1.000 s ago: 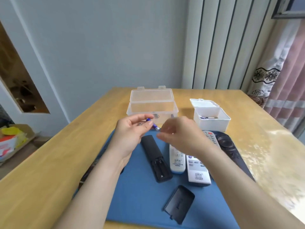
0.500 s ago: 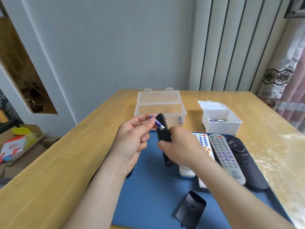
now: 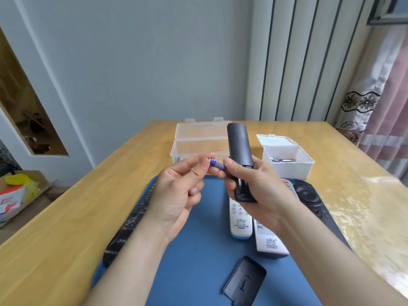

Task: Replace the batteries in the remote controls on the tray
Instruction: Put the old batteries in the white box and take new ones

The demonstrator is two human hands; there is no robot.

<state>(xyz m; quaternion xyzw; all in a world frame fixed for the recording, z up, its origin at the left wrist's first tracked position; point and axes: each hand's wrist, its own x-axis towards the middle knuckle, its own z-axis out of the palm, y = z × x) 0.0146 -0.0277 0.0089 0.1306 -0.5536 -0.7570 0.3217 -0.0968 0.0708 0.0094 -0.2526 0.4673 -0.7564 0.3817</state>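
While in the left grip [image 3: 176,195], battery [image 3: 217,165] just beside remote [image 3: 238,146].

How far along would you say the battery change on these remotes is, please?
Done: the back cover is off the black remote and lies on the tray. In hand: the right hand holds that remote while the left hand pinches a blue battery beside it. Left: fit the battery, refit the cover. Whether the white remote and others on the tray are finished, I cannot tell.
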